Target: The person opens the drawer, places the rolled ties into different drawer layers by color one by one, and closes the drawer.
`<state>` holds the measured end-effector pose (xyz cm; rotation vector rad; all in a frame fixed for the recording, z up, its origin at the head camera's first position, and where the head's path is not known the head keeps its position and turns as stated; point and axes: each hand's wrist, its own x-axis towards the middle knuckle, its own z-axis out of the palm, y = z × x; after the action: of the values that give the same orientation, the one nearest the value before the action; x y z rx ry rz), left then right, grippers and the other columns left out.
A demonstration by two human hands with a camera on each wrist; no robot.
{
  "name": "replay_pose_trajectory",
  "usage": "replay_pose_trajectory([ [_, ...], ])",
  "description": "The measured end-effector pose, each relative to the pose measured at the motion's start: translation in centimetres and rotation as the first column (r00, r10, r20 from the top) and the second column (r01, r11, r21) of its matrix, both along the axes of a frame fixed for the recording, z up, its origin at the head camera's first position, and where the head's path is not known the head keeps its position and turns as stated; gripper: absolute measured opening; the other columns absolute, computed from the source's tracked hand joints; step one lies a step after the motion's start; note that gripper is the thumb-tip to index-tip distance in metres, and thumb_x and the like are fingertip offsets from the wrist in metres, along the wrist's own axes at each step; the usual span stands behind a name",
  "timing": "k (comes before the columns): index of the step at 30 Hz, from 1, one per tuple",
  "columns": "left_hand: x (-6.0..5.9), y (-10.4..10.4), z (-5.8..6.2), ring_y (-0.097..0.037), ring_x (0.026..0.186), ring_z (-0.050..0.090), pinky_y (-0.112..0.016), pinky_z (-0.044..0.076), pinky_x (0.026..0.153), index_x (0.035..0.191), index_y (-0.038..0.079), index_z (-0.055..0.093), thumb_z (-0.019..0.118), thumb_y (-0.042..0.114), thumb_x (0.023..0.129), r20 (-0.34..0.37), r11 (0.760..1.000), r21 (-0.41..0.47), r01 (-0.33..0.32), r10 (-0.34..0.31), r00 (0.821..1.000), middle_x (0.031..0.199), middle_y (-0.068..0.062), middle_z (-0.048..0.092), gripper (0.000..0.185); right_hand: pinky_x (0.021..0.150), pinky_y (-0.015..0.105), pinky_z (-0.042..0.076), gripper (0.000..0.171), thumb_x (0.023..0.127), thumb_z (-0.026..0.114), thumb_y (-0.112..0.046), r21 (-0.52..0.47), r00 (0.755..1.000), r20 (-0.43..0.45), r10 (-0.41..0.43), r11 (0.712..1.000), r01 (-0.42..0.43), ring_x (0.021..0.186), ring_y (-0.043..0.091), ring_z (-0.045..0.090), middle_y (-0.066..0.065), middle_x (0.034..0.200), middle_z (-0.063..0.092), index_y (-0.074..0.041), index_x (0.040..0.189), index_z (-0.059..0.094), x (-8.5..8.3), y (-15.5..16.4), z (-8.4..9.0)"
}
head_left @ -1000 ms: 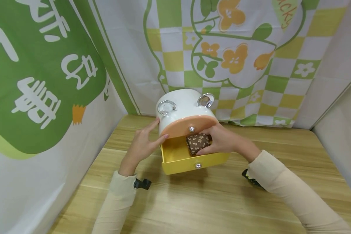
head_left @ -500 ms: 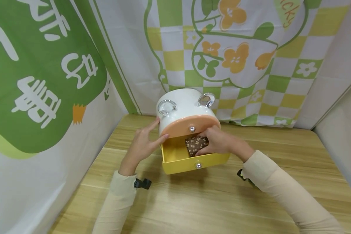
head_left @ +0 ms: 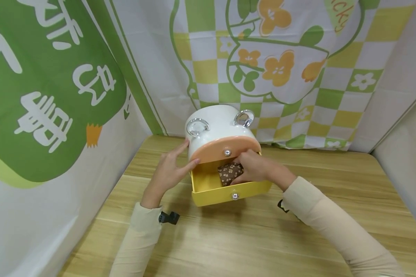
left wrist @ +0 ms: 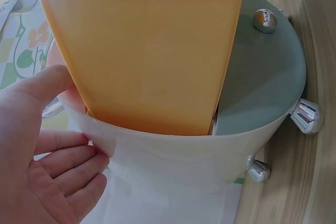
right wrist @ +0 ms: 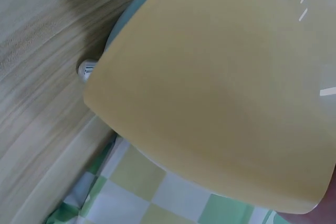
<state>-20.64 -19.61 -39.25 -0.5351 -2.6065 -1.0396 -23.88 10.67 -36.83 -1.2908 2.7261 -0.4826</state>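
A white drawer box point(head_left: 215, 123) with silver ears stands on the table in the head view, its yellow drawer point(head_left: 202, 179) pulled out below an orange drawer front point(head_left: 211, 151). My right hand point(head_left: 256, 167) reaches into the yellow drawer and pinches a small brown flower-patterned cloth pouch point(head_left: 226, 175) between thumb and fingers. My left hand point(head_left: 164, 173) rests against the box's left side, thumb at the front edge. Close up in the left wrist view, that hand's fingers point(left wrist: 76, 169) touch the white shell. In the right wrist view the yellow drawer front point(right wrist: 210, 93) hides the pouch.
The wooden table point(head_left: 208, 238) extends in front of and beside the box. A patterned cloth point(head_left: 274, 77) hangs behind it, and a green printed cloth point(head_left: 55, 96) hangs at left. The left wrist view also shows a grey-green drawer front point(left wrist: 262, 72) with a silver knob point(left wrist: 265, 20).
My right hand has moved slightly left inside the yellow drawer, carrying the brown pouch toward the drawer's middle. The left hand and the box have stayed put.
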Motion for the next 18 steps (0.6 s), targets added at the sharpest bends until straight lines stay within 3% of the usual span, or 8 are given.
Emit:
replay_pose_trajectory([
  [7, 0.0, 0.1, -0.1, -0.039, 0.15, 0.047, -0.055, 0.041, 0.124, 0.159, 0.004, 0.046, 0.075, 0.049, 0.097, 0.008, 1.0, 0.001, 0.001, -0.001, 1.0, 0.162, -0.014, 0.047, 0.082, 0.073, 0.028, 0.057, 0.041, 0.079, 0.094, -0.041, 0.015, 0.999, -0.04, 0.023, 1.0, -0.023, 0.075, 0.004, 0.062, -0.001, 0.086, 0.078, -0.006, 0.095, 0.079, 0.2, 0.3, 0.2],
  [12, 0.0, 0.0, -0.1, -0.039, 0.15, 0.047, -0.055, 0.041, 0.125, 0.159, 0.005, 0.045, 0.075, 0.05, 0.097, 0.008, 1.0, -0.004, -0.004, 0.004, 1.0, 0.162, -0.016, 0.047, 0.082, 0.063, 0.024, 0.043, 0.04, 0.081, 0.092, -0.039, -0.008, 0.999, -0.017, 0.048, 0.999, -0.049, 0.067, 0.004, 0.046, -0.002, 0.079, 0.071, -0.008, 0.103, 0.08, 0.6, 1.0, 1.2],
  [14, 0.0, 0.0, 0.0, -0.039, 0.15, 0.047, -0.055, 0.041, 0.125, 0.159, 0.005, 0.045, 0.075, 0.05, 0.097, 0.009, 1.0, -0.003, -0.005, 0.005, 1.0, 0.162, -0.015, 0.047, 0.083, 0.062, 0.025, 0.036, 0.035, 0.083, 0.092, -0.037, -0.02, 0.999, 0.015, 0.034, 0.999, -0.034, 0.066, 0.007, 0.04, 0.001, 0.073, 0.063, -0.009, 0.099, 0.079, 0.9, 1.4, 1.8],
  [18, 0.0, 0.0, 0.0, -0.039, 0.15, 0.047, -0.056, 0.04, 0.125, 0.159, 0.006, 0.045, 0.075, 0.05, 0.097, 0.011, 1.0, -0.006, -0.006, 0.006, 1.0, 0.163, -0.014, 0.046, 0.083, 0.072, 0.029, 0.052, 0.04, 0.086, 0.089, -0.037, -0.033, 0.998, 0.054, -0.039, 0.999, 0.041, 0.078, 0.011, 0.061, 0.003, 0.092, 0.077, -0.008, 0.112, 0.08, 1.9, 2.4, 3.5],
])
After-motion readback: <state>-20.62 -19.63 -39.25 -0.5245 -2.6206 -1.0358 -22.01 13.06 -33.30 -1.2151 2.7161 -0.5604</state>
